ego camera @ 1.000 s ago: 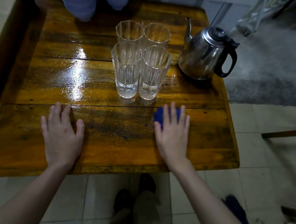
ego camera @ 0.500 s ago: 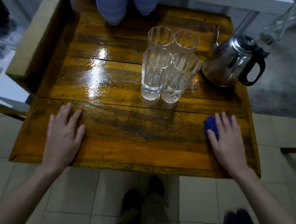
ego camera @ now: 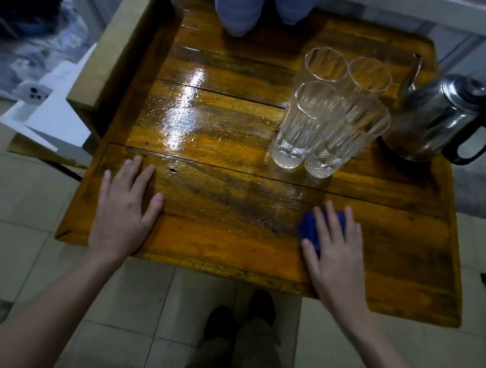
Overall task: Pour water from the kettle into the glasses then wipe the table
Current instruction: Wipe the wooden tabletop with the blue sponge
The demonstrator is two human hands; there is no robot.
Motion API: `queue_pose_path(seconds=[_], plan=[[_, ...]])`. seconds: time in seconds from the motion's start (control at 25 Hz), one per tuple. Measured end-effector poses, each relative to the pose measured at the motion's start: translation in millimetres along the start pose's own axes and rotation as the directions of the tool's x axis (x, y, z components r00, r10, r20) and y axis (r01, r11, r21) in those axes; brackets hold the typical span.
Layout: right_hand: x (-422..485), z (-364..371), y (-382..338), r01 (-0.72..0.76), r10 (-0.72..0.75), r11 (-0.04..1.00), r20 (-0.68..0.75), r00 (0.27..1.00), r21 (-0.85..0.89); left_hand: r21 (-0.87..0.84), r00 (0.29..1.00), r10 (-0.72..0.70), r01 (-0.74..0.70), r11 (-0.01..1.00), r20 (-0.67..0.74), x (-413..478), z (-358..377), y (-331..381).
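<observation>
A small dark-blue cloth (ego camera: 310,231) is lying on the near right part of the glossy brown wooden plank table (ego camera: 214,241), and the right hand (ego camera: 335,253) is pressing flat on top of it, fingers spread and extended, so that only the cloth's left and far edges are showing past the fingers. The left hand (ego camera: 124,213) is resting palm-down on the bare wood near the table's near left corner, fingers loosely splayed and gripping nothing. Beyond the right hand, four tall clear ribbed glasses (ego camera: 330,115) are standing upright, clustered two by two and touching one another, each looking to be holding a little water at the bottom. Just to their right, a shiny stainless-steel kettle (ego camera: 434,120) with a black handle is sitting upright near the table's right edge, its thin spout pointing away. A wet sheen is glinting across the middle planks, left of the glasses. Pale floor tiles (ego camera: 133,307) are showing below the table's near edge.
</observation>
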State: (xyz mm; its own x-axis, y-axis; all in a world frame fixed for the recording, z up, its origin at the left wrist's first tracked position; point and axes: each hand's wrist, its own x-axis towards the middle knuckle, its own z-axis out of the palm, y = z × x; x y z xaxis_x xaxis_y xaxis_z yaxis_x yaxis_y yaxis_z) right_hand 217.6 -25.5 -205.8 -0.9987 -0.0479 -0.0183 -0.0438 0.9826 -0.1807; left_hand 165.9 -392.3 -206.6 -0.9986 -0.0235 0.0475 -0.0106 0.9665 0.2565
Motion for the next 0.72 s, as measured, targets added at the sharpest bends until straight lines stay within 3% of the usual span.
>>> queue_pose_path(seconds=[0.12, 0.2, 0.48, 0.72], plan=[[-24.7, 7.7, -20.0, 0.222, -0.221, 0.975, 0.039, 0.975, -0.020, -0.012, 1.000, 0.008, -0.008, 1.000, -0.004, 1.0, -0.3, 0.8], [-27.2, 10.9, -25.2, 0.290, -0.288, 0.956, 0.060, 0.956, -0.038, -0.016, 1.000, 0.007, -0.007, 1.000, -0.008, 0.4, -0.7, 1.1], [40.8, 20.8, -117.7, 0.431, -0.428, 0.902, 0.116, 0.896, -0.009, -0.013, 1.000, 0.000, 0.000, 1.000, -0.005, 1.1, -0.9, 0.4], [99.1, 29.5, -160.8, 0.435, -0.437, 0.900, 0.102, 0.894, 0.036, -0.042, 1.000, -0.015, 0.015, 0.999, -0.013, 1.0, 1.1, -1.2]])
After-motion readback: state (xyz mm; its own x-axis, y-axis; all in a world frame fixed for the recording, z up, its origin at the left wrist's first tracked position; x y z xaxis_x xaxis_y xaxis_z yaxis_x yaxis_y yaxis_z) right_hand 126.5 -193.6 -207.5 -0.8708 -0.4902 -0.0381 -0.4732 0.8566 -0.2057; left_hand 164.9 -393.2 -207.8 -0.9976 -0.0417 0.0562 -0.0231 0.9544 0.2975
